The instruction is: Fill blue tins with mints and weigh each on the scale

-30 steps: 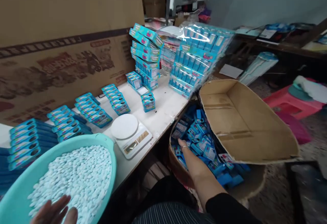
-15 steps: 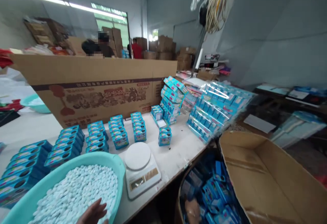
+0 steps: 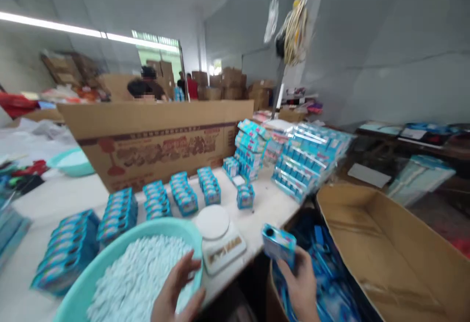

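Note:
A small blue printed box with a dark round hole is gripped in my right hand, above the carton of blue boxes. Fingers apart, my left hand hovers over the right side of a turquoise basin and holds nothing. Pale blue, tablet-like pieces fill the basin. Just beyond it on the white table stands a white kitchen scale with a round platform. Rows of similar blue boxes stand behind the basin and scale.
A long printed cardboard box walls off the table's back. Stacked blue boxes and plastic-wrapped packs stand at the right. An open carton flap spreads at lower right. Co-workers are in the background.
My right hand has come up out of the carton with a blue box. My left hand has moved right, its fingers spreading. The camera view has shifted, too.

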`<state>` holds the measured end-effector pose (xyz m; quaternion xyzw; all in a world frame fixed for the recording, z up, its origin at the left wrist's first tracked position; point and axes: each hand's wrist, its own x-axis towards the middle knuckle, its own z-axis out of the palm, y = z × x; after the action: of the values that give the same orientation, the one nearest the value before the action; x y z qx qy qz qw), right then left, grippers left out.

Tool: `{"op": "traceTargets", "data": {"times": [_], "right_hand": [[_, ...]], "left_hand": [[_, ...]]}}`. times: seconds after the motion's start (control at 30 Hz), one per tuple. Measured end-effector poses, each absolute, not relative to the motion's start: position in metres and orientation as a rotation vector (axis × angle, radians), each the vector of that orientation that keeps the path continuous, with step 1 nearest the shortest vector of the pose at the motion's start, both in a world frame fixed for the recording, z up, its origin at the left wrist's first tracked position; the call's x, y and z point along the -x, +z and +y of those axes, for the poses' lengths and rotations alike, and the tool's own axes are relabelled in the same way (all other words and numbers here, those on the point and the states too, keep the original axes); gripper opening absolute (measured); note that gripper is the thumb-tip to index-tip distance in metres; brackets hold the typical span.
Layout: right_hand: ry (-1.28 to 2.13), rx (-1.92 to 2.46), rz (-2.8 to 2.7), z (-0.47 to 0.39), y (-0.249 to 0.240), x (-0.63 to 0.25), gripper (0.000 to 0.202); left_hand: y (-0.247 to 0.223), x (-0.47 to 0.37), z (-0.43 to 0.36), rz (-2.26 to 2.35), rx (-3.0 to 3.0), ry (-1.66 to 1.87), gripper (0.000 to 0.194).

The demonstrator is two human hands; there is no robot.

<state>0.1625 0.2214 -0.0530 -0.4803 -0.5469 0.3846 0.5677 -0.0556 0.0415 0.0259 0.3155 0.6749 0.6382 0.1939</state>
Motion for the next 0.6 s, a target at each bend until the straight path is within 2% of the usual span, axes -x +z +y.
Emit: {"op": "traceTargets", "data": {"times": [0.17, 0.23, 0.33, 0.4, 0.53, 0.6], "right_hand": [[1.331, 0.519, -1.608, 0.165, 0.006, -0.091, 0.036], [1.466, 0.372, -1.694, 0.151, 0.016, -0.065, 0.034], [1.560, 0.255, -1.828, 0.137, 0.014, -0.038, 0.035], [1.448, 0.216, -1.936, 0.128, 0.006, -0.024, 0.035], [1.006, 0.059, -2.055, 0.106, -0.011, -0.001, 0.040], [0.894, -0.053, -2.124, 0.093, -0.013, 0.006, 0.046]], "left_hand": [[0.053, 0.046, 0.026, 1.785, -1.159, 1.672, 0.089], [0.058, 0.050, 0.016, 1.791, -1.134, 1.712, 0.083], [0.051, 0.058, -0.002, 1.806, -0.939, 1.830, 0.059], [0.040, 0.061, -0.013, 1.830, -0.732, 1.973, 0.065], [0.020, 0.059, -0.021, 1.712, -0.286, 2.216, 0.108], [0.017, 0.061, -0.021, 1.627, -0.078, 2.248, 0.111]]}}
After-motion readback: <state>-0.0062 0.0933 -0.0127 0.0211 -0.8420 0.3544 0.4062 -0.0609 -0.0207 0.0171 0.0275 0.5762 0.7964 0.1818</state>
